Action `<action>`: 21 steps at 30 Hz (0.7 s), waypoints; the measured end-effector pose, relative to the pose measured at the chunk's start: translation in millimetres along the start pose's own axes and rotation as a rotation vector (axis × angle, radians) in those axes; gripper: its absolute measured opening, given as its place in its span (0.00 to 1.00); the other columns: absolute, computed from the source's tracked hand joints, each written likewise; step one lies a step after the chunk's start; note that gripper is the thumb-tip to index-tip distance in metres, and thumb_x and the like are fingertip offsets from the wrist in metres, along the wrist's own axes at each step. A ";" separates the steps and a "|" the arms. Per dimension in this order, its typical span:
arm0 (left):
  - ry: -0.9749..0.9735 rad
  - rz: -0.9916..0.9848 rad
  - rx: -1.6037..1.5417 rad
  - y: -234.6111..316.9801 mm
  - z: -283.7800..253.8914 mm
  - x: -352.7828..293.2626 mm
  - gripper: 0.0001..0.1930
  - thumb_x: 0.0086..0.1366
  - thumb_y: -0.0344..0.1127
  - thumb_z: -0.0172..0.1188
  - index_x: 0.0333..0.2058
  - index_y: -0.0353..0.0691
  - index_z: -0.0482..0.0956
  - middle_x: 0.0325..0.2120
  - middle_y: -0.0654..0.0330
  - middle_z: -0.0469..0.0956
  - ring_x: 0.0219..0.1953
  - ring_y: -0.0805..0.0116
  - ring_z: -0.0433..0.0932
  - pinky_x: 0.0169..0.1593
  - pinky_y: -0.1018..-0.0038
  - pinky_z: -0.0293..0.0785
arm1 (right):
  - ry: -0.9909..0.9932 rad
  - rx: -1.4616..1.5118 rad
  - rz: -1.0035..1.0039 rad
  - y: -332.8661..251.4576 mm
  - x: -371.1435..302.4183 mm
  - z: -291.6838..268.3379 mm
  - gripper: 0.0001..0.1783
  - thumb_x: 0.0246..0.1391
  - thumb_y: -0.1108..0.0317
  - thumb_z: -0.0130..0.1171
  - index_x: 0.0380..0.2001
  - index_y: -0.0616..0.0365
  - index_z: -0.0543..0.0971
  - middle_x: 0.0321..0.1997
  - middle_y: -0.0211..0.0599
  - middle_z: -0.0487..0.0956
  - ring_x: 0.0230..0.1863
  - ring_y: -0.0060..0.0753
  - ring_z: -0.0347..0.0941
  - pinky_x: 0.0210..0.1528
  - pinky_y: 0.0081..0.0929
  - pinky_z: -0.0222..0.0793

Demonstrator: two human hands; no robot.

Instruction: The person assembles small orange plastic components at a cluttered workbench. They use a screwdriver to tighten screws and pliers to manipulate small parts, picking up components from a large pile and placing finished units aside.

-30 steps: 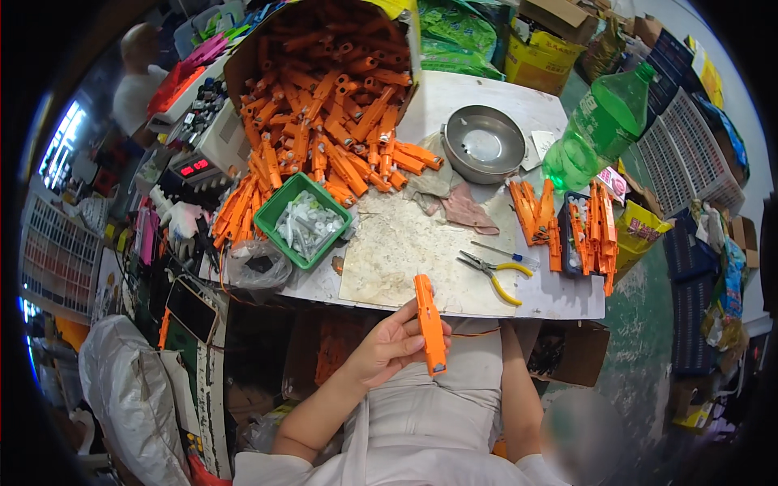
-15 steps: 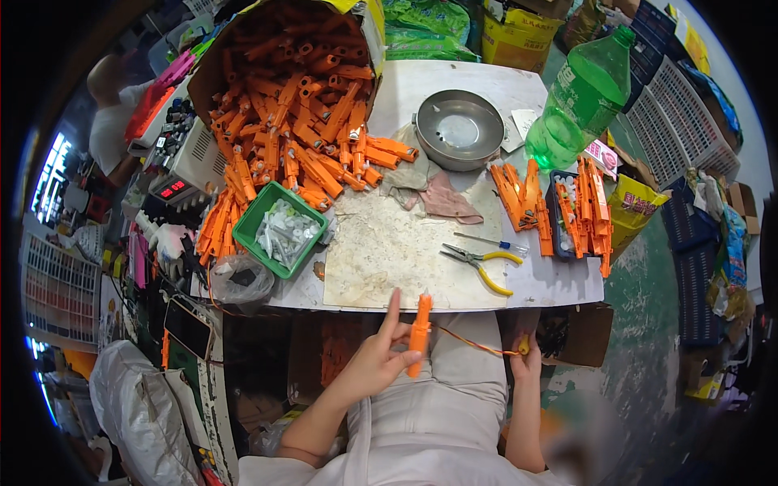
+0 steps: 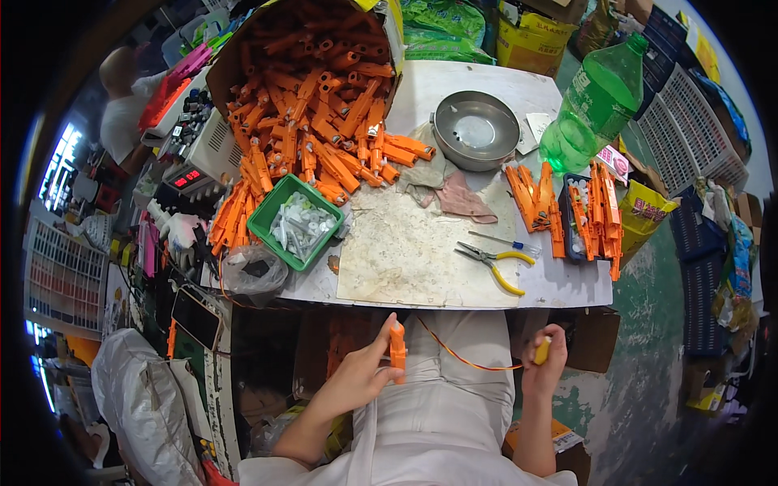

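Below the table's front edge, my left hand (image 3: pixel 356 379) is closed on an orange plastic part (image 3: pixel 397 354), held roughly upright between fingers and thumb. My right hand (image 3: pixel 548 366), to the right above my lap, grips a small yellow piece (image 3: pixel 542 351) whose kind I cannot make out. A thin red-and-yellow wire (image 3: pixel 458 360) runs from that piece in a sagging curve across my lap. Its other end lies near the orange part; whether it joins it I cannot tell. On the table lie yellow-handled pliers (image 3: pixel 496 262) and a thin screwdriver (image 3: pixel 496 240).
Similar orange parts (image 3: pixel 324 121) spill from a large carton at the back left. A green tray (image 3: pixel 271 233) holds small pale pieces. A metal bowl (image 3: pixel 476 164), a rag (image 3: pixel 463 201), a large green bottle (image 3: pixel 596 101) and more orange parts (image 3: pixel 527 198) occupy the table's back and right.
My left hand has drawn the orange part back and slightly left, below the table edge. My right hand has moved right and upward, its fingers curled round the yellow piece. The view has shifted slightly.
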State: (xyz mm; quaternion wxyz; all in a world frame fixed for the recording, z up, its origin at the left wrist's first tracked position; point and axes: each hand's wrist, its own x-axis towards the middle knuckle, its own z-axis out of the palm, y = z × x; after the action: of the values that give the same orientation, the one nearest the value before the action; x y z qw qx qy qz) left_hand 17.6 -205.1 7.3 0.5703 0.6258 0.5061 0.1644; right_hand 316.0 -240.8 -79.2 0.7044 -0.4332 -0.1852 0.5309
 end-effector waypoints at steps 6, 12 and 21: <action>0.160 0.172 -0.875 8.3 6.3 29.8 0.39 0.53 0.24 0.64 0.62 0.31 0.54 0.40 0.52 0.76 0.44 0.68 0.76 0.52 0.71 0.71 | -0.587 -1.061 -0.598 -2.6 -8.6 101.0 0.26 0.41 0.48 0.67 0.30 0.60 0.74 0.23 0.32 0.72 0.20 0.27 0.70 0.19 0.21 0.63; 0.220 0.304 -0.788 18.2 1.5 45.7 0.36 0.58 0.22 0.60 0.62 0.33 0.53 0.43 0.54 0.73 0.46 0.71 0.74 0.52 0.74 0.71 | -0.560 -1.325 -0.759 -0.2 -8.8 138.8 0.23 0.38 0.48 0.69 0.27 0.54 0.74 0.21 0.29 0.70 0.19 0.28 0.71 0.18 0.24 0.65; 0.212 0.303 -0.695 30.4 -4.3 59.8 0.37 0.59 0.23 0.59 0.64 0.36 0.51 0.43 0.56 0.71 0.45 0.72 0.74 0.49 0.77 0.72 | -0.489 -1.317 -0.752 8.1 4.0 142.4 0.17 0.39 0.59 0.70 0.26 0.56 0.74 0.20 0.31 0.71 0.17 0.31 0.70 0.17 0.27 0.64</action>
State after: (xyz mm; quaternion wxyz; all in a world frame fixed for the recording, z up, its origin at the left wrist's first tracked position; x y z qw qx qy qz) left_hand 53.8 -148.7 13.1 0.6620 0.4424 0.3783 0.4721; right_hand 210.0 -177.8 -7.3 0.3750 -0.5402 -0.7439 0.1190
